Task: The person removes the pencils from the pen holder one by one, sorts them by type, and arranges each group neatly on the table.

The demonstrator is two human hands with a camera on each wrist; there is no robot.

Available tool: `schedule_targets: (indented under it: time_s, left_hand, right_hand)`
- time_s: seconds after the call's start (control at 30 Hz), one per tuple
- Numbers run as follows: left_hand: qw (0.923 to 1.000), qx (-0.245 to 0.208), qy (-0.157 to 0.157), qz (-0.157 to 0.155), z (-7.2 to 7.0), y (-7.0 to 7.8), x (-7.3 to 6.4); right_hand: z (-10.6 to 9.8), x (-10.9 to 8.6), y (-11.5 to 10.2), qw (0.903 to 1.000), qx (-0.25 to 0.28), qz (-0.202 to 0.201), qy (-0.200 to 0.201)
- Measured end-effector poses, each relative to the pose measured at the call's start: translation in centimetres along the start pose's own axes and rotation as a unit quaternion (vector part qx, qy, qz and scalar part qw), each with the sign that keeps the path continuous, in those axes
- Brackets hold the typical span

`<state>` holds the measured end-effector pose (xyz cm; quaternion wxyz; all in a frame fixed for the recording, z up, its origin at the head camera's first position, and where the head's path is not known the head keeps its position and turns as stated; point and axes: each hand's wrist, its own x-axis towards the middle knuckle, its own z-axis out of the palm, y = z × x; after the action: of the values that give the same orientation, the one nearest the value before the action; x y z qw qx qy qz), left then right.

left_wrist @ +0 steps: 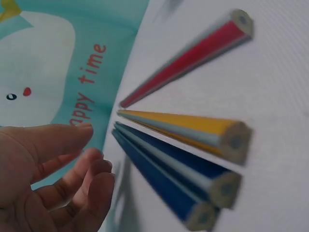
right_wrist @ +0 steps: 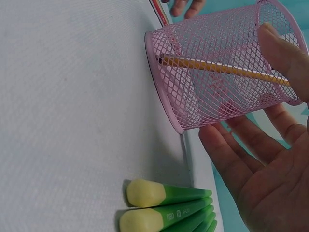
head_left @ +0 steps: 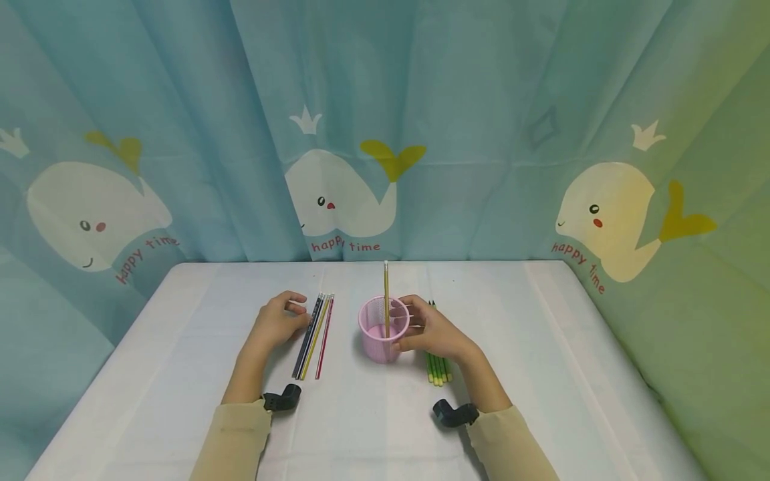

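A pink mesh pencil cup (head_left: 374, 349) stands upright on the table, one yellow pencil (head_left: 386, 287) leaning inside it. My right hand (head_left: 438, 332) holds the cup from the right, with the thumb on its near side and the fingers around the far side. To the left lies a loose row of pencils: two dark blue pencils (left_wrist: 166, 169), a yellow pencil (left_wrist: 183, 129) and a red pencil (left_wrist: 193, 60) set slightly apart. Just beside the blue ones is my left hand (head_left: 278, 323), fingers loosely bent with nothing between them.
Several green pencils (head_left: 439, 369) with yellow ends lie in a bundle right of the cup, under the right wrist. A white cloth covers the table (head_left: 361, 427). Behind it hangs a blue curtain (head_left: 481, 100) printed with whales.
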<state>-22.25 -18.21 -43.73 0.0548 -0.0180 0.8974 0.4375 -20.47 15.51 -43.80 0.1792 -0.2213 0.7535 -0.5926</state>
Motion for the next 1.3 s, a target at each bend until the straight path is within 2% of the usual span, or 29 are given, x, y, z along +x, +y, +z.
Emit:
schedule_targets:
  time_s: [0.13, 0.53, 0.7, 0.87, 1.03, 1.13, 1.3]
  left_hand:
    - [0.9999, -0.002, 0.008, 0.010, -0.3, 0.9, -0.3]
    - [0.9927, -0.015, 0.034, 0.115, -1.1, 4.4, -2.1]
    - [0.9848, -0.046, 0.036, 0.164, -1.4, 5.7, -2.9]
    - [0.9730, -0.112, -0.001, 0.202, -1.4, 7.0, -3.7]
    - [0.9566, -0.167, -0.032, 0.237, -0.9, 8.3, -4.4]
    - [0.9543, -0.157, -0.036, 0.252, 0.0, 8.9, -4.7]
    - [0.9540, -0.087, -0.005, 0.287, 1.9, 9.3, -4.9]
  right_hand:
    - [0.0, 0.0, 0.1, 1.0000, -0.003, 0.003, 0.000]
    - [0.0, -0.1, 0.0, 1.0000, -0.001, 0.002, -0.002]
    - [0.0, -0.1, 0.0, 1.0000, 0.000, 0.001, -0.003]
    - [-0.1, 0.0, 0.0, 1.0000, 0.000, 0.008, 0.001]
    - [-0.1, 0.0, 0.0, 1.0000, 0.000, 0.008, 0.002]
    - [-0.1, -0.1, -0.1, 1.0000, -0.001, 0.006, 0.000]
    - [0.0, -0.1, -0.2, 1.0000, 0.000, 0.006, 0.000]
